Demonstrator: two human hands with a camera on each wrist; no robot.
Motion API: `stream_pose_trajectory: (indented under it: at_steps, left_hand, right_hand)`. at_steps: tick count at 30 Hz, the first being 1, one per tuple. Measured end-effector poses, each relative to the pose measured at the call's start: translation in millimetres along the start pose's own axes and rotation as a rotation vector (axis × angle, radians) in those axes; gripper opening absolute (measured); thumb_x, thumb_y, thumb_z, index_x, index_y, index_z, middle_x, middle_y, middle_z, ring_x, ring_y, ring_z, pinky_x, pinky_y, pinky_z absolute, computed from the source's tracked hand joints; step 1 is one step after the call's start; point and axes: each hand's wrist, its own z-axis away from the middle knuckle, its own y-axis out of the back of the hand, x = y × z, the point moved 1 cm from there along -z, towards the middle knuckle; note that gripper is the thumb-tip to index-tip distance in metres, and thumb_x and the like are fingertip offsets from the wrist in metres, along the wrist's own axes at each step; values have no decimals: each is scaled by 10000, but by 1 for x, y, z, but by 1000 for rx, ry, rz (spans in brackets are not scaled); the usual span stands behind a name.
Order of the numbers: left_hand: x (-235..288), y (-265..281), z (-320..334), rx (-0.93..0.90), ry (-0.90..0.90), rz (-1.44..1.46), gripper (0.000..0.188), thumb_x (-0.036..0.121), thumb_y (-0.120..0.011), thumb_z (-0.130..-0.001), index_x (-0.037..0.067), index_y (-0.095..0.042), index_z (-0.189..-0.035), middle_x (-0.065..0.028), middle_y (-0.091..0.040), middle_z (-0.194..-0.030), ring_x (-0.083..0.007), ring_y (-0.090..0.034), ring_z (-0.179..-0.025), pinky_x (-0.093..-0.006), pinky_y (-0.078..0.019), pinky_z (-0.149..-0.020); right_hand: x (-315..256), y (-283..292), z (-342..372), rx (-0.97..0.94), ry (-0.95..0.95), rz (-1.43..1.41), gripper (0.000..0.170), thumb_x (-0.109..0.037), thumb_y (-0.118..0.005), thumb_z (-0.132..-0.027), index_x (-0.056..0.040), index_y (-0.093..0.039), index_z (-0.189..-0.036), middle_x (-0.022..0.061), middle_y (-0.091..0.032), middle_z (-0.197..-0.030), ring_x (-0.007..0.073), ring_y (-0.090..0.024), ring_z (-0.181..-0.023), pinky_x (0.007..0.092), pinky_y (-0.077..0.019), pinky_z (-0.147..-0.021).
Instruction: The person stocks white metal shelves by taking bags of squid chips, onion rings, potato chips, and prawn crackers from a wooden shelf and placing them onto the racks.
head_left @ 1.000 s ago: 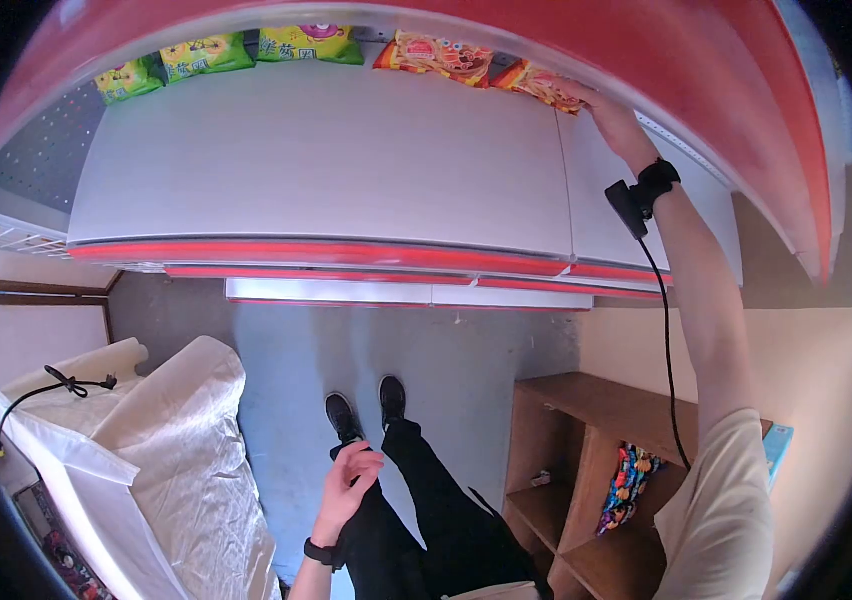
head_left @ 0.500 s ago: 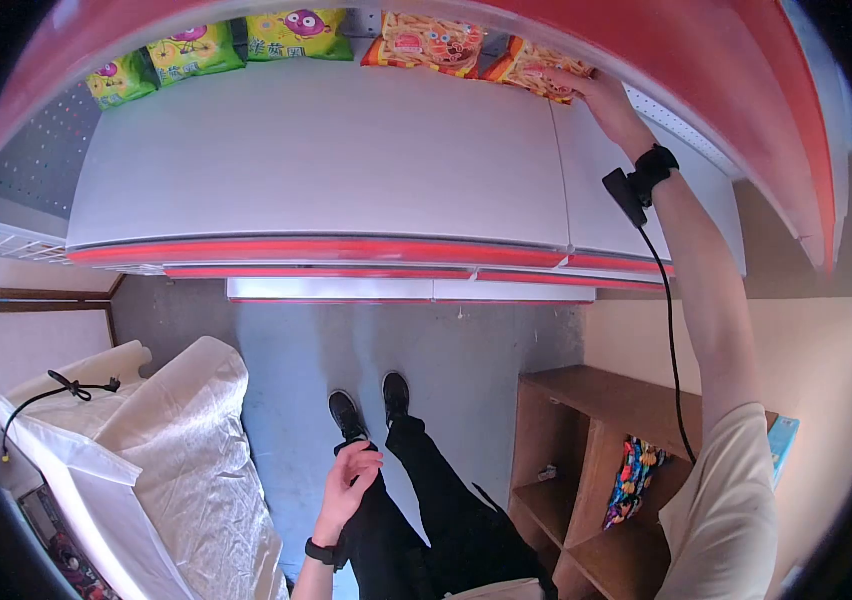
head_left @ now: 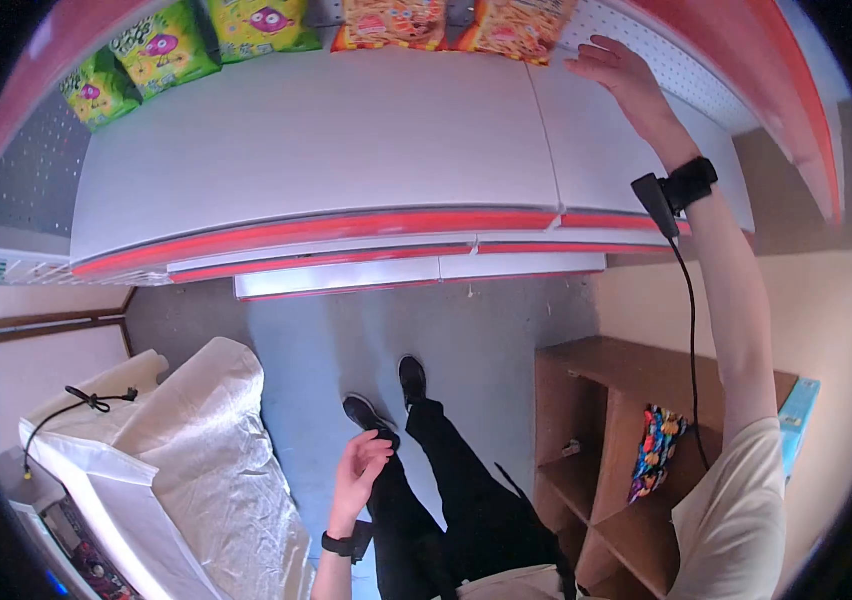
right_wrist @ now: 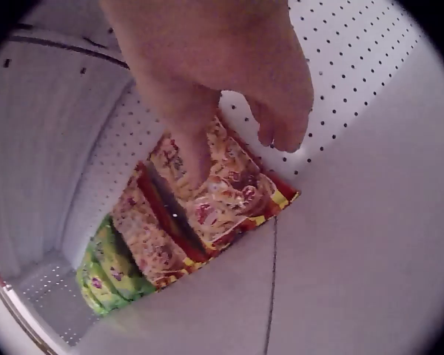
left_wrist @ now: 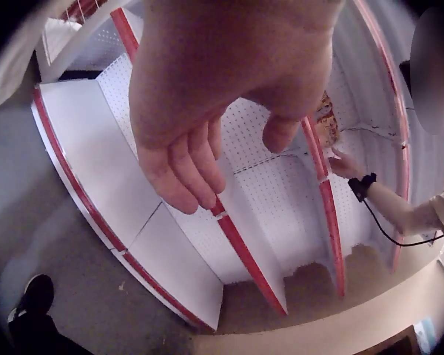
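My right hand (head_left: pixel 636 90) is just right of the end bag in a row on the white shelf, fingers loosely bent and nothing in them. That orange-red snack bag (head_left: pixel 518 28) leans upright against the perforated back panel; in the right wrist view the thumb overlaps its printed front (right_wrist: pixel 237 188). A matching orange-red bag (head_left: pixel 391 22) stands to its left. Further left come three green snack bags (head_left: pixel 264 28). Low in front of my legs, my left hand (head_left: pixel 356 475) hangs relaxed and holds nothing; the left wrist view shows its fingers (left_wrist: pixel 196 166) loosely curled.
Red-edged shelves (head_left: pixel 346 225) are stacked below, and a red-edged upper shelf (head_left: pixel 786 90) curves overhead. A brown wooden cabinet (head_left: pixel 586 440) with a colourful packet (head_left: pixel 654 450) stands at right. Pale sheeting (head_left: pixel 211 450) with a black cable (head_left: pixel 81 400) lies at left.
My right hand has let go of the rightmost orange-red bag and drawn off to the right. The head view has tilted, showing more of the bags. My left hand still hangs loosely.
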Motion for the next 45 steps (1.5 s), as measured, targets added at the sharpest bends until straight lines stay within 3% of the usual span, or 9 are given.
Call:
stream_pose_trajectory:
  at_steps: [4, 9, 15, 19, 21, 29, 34, 42, 45]
  left_hand:
    - [-8, 1, 2, -73, -24, -51, 369, 16, -529, -861, 19, -432, -1217, -105, -587, -1075, -179, -570, -961, -297, -441, -879]
    - [-10, -5, 9, -146, -49, -241, 300, 120, -527, -897, 9, -470, -1170, -117, -607, -1024, -196, -587, -903, -313, -465, -803]
    - [-30, -3, 28, -250, 49, -430, 290, 93, -545, -885, 6, -490, -1156, -95, -602, -1024, -164, -576, -910, -282, -451, -817]
    - [-62, 1, 34, -286, 157, -535, 294, 117, -556, -885, 9, -491, -1150, -97, -600, -1019, -168, -577, -903, -288, -455, -804]
    - [-76, -4, 36, -338, 190, -591, 281, 115, -549, -886, 12, -489, -1141, -96, -601, -1020, -166, -577, -902, -287, -454, -804]
    - [-129, -90, 39, -571, 193, -788, 259, 83, -540, -875, 0, -499, -1117, -94, -609, -996, -159, -577, -904, -283, -456, -811]
    - [-161, -166, 41, -613, 189, -821, 268, 38, -544, -843, -3, -519, -1106, -99, -620, -985, -150, -582, -915, -266, -445, -827]
    - [-183, -231, 64, -695, 111, -759, 246, 86, -556, -869, -14, -527, -1093, -113, -628, -976, -158, -591, -911, -276, -450, -821]
    - [-185, -231, 68, -709, 153, -813, 245, 71, -549, -867, -17, -522, -1095, -110, -629, -981, -152, -590, -909, -271, -449, -819]
  right_hand:
    - [-27, 14, 96, 157, 125, -65, 526, -128, -671, -763, 41, -466, -1216, 130, -589, -1090, 177, -557, -1027, 271, -396, -931]
    - [-15, -21, 281, 282, -158, -409, 244, -46, -639, -799, -13, -569, -1031, 34, -622, -955, 115, -580, -932, 271, -464, -839]
    - [67, -98, 535, 163, -635, -418, 239, -149, -650, -819, -47, -573, -1021, 40, -625, -948, 116, -592, -884, 267, -471, -811]
    - [103, -108, 657, 232, -800, -399, 260, -152, -649, -821, -48, -560, -1042, 45, -624, -953, 127, -598, -881, 270, -476, -798]
    - [117, -107, 701, 463, -915, -463, 296, -174, -653, -821, -47, -543, -1065, 50, -622, -962, 133, -601, -874, 271, -478, -783]
    - [230, -8, 788, 1203, -924, -392, 385, -221, -659, -822, -10, -511, -1108, 96, -586, -1035, 175, -567, -958, 295, -452, -833]
    - [304, 76, 805, 1365, -839, -52, 442, -260, -659, -822, 33, -493, -1109, 106, -580, -1018, 187, -564, -959, 289, -446, -838]
    - [347, 156, 743, 1085, -757, 102, 394, -334, -579, -864, 40, -557, -988, 145, -623, -830, 191, -611, -815, 299, -447, -680]
    - [361, 177, 722, 998, -1078, 110, 623, -542, -546, -802, 51, -584, -989, 224, -623, -970, 354, -603, -895, 368, -452, -766]
